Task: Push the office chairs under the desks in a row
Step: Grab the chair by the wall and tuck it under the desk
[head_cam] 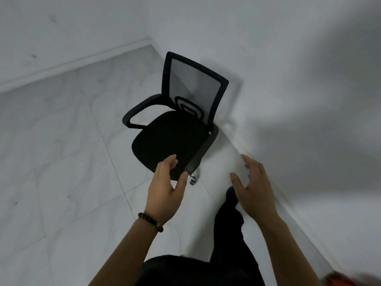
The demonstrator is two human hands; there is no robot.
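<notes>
Office chair [171, 139], black with a mesh back, stood on the pale tiled floor [61, 141], its back close against the white wall [288, 79] on the right, near the far corner. Left hand [165, 190], a bead bracelet [151, 221] at its wrist, hung over the seat's near edge, fingers spread, gripping nothing; contact was unclear. Right hand [253, 186] was held right of the chair, fingers apart, empty.
</notes>
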